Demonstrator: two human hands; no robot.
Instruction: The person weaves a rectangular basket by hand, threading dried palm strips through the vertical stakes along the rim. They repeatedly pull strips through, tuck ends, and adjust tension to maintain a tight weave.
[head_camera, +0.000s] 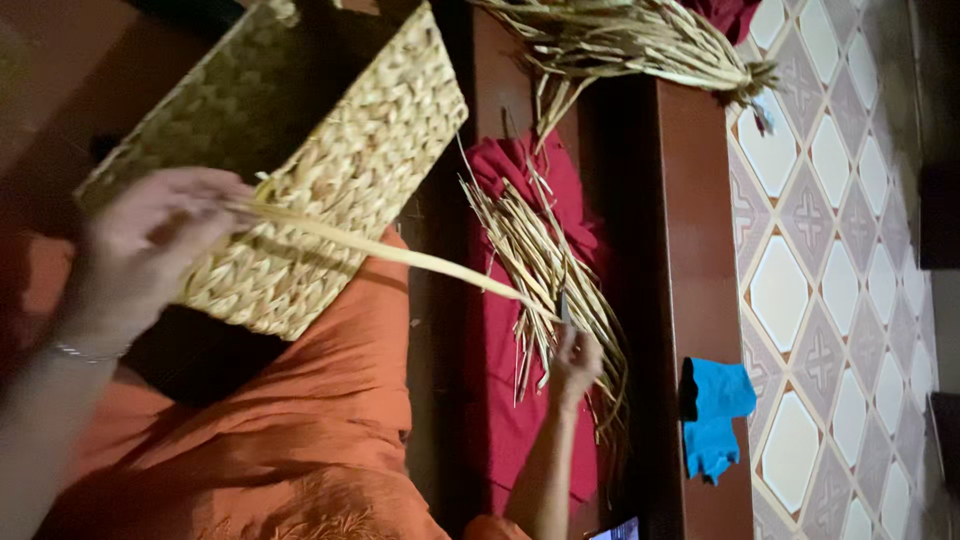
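woven basket, left hand on strand

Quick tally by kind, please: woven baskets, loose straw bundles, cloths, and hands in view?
Woven basket: 1
Straw bundles: 2, one on the red cloth, one at the top of the bench
Cloths: 2, red cloth and blue cloth
Hands: 2, left hand and right hand
Total: 7

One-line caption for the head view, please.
Left hand holds a dried straw strip against a woven basket; right hand reaches into loose straw on red cloth.
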